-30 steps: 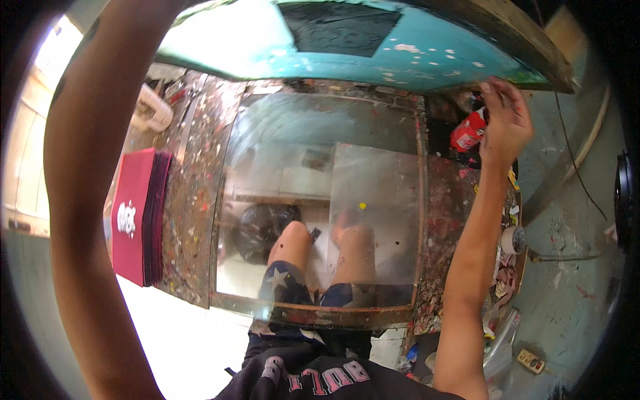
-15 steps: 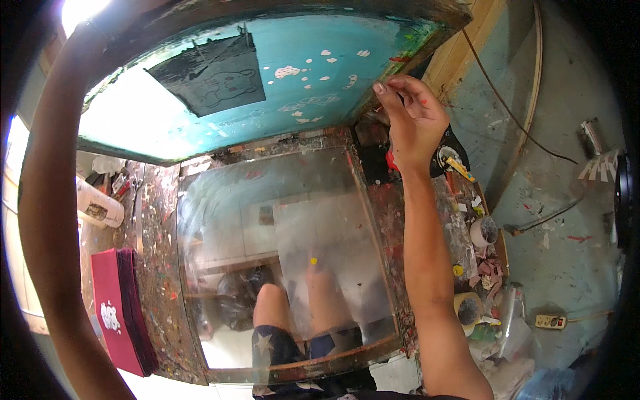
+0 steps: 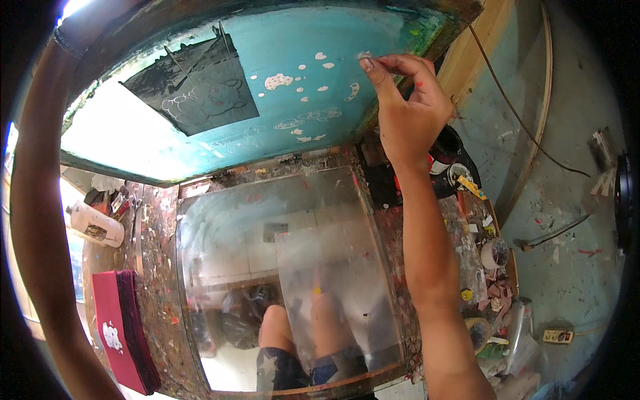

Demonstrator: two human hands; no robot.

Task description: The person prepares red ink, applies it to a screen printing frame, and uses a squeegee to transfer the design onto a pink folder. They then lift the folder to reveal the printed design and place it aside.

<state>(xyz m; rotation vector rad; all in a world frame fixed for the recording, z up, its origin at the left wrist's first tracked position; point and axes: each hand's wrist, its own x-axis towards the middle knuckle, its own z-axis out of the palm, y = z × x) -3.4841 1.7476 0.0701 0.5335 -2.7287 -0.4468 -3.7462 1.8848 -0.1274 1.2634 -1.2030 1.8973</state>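
Your right hand [image 3: 413, 110] is hovering by the right side of the screen [image 3: 287, 50], fingers loosely curled, thumb tip sitting near the index; gripping nothing visible. Can't tell if it's touching the mesh. Your left arm [image 3: 43, 200] is reaching to the frame's upper-left edge; that hand is getting lost in the dark, grip can't be told. Screen is standing tilted behind the glass panel [image 3: 227, 247], carrying a dark patch [image 3: 220, 110]. Maroon stack [image 3: 115, 300] is lying left of the glass on the surface [image 3: 160, 307].
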